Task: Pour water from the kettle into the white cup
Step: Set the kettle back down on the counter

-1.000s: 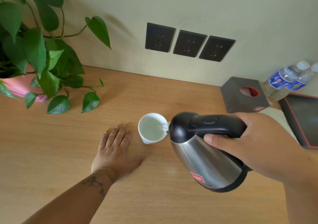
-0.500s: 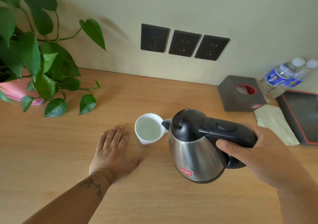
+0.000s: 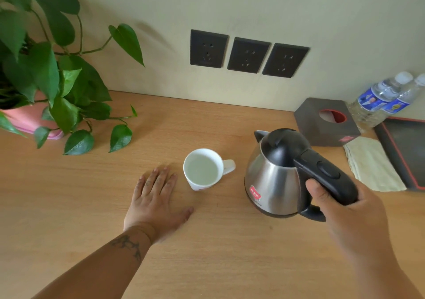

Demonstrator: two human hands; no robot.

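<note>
A white cup [image 3: 203,169] stands on the wooden table [image 3: 69,195], holding water, its handle pointing right. To its right is a steel kettle [image 3: 273,179] with a black lid and handle, upright, its base on or just above the table, spout pointing away from me. My right hand [image 3: 345,209] grips the kettle's black handle. My left hand [image 3: 156,197] lies flat on the table, fingers spread, just left of the cup and not touching it.
A potted green plant in a pink pot [image 3: 30,119] stands at the far left. A dark tissue box [image 3: 326,121], two water bottles [image 3: 381,101], a folded cloth [image 3: 372,163] and a black tray [image 3: 407,147] sit at the right. Three wall sockets [image 3: 247,55] are behind.
The kettle went from tilted over the cup, pouring, to upright, and moved right, away from the cup. My left hand stayed flat beside the cup.
</note>
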